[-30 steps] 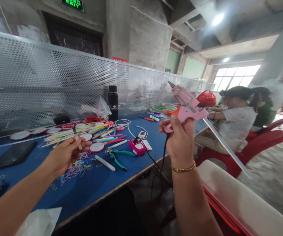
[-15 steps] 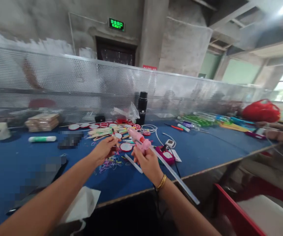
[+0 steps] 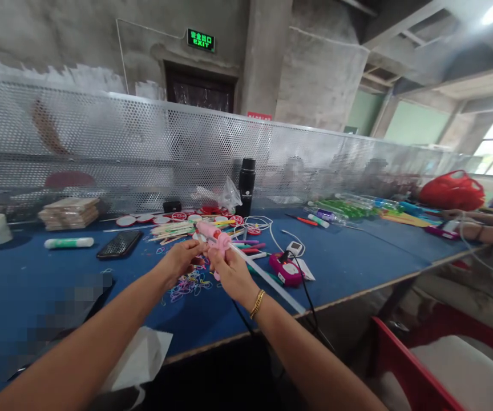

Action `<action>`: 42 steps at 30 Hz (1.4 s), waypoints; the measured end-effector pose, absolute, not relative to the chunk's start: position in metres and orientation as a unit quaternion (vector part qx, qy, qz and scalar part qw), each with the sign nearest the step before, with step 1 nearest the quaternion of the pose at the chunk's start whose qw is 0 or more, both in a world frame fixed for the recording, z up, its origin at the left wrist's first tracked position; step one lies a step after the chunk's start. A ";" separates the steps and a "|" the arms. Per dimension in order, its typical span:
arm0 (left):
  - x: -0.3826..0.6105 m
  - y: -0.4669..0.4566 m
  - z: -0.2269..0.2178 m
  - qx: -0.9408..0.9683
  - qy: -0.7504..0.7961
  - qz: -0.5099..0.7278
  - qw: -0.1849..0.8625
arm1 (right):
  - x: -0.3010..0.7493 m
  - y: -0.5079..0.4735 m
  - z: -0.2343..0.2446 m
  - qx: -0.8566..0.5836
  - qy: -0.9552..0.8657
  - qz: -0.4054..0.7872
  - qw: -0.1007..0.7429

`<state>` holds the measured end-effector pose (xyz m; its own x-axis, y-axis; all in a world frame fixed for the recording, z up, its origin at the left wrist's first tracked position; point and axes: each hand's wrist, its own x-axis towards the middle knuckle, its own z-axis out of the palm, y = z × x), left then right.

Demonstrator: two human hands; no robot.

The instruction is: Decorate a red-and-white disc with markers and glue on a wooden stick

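Note:
My right hand (image 3: 229, 271) is closed around a pink hot glue gun (image 3: 214, 237), its nozzle pointing left and a long clear glue stick (image 3: 267, 277) trailing out behind it to the right. My left hand (image 3: 181, 260) is pinched shut on a small stick, its tip hidden right at the gun's nozzle. Both hands hover over the blue table (image 3: 358, 251), just above a scatter of coloured rubber bands (image 3: 184, 284) and a pile of coloured sticks (image 3: 178, 228) with round red-and-white discs (image 3: 129, 220).
A black bottle (image 3: 246, 186) stands by the perforated metal screen (image 3: 101, 142). A black phone (image 3: 119, 244), a pink device (image 3: 286, 269) with a cord, white paper (image 3: 141, 357) and a red chair (image 3: 404, 371) lie around. Another person's arms (image 3: 481, 228) rest at the far right.
My right hand has brought the glue gun down from high on the right to the table's middle, meeting my left hand. My view has swung left and down.

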<state>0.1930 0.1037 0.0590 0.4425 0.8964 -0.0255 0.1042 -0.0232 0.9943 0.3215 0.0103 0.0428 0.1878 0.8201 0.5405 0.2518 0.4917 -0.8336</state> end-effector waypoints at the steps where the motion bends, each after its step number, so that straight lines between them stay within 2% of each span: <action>1: 0.193 0.102 0.060 0.630 0.399 0.348 0.567 | 0.323 0.011 0.043 -0.442 -0.598 0.234 0.626; 11: 0.192 0.099 0.060 0.653 0.405 0.319 0.555 | 0.333 0.016 0.022 -0.465 -0.578 0.194 0.642; 16: 0.191 0.096 0.061 0.654 0.399 0.326 0.554 | 0.336 0.014 0.022 -0.460 -0.556 0.214 0.658; 23: 0.192 0.089 0.067 0.667 0.399 0.338 0.531 | 0.335 0.012 0.018 -0.450 -0.575 0.224 0.646; 35: 0.196 0.088 0.068 0.620 0.404 0.380 0.554 | 0.334 0.005 0.020 -0.460 -0.596 0.212 0.623; 42: 0.194 0.085 0.066 0.683 0.382 0.310 0.540 | 0.338 0.012 0.020 -0.466 -0.506 0.183 0.702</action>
<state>0.1943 0.0853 0.0664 0.5154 0.8569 0.0100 0.1875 -0.1241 0.9744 0.3376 0.0119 0.0202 0.4205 0.7287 0.5405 0.2160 0.4982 -0.8397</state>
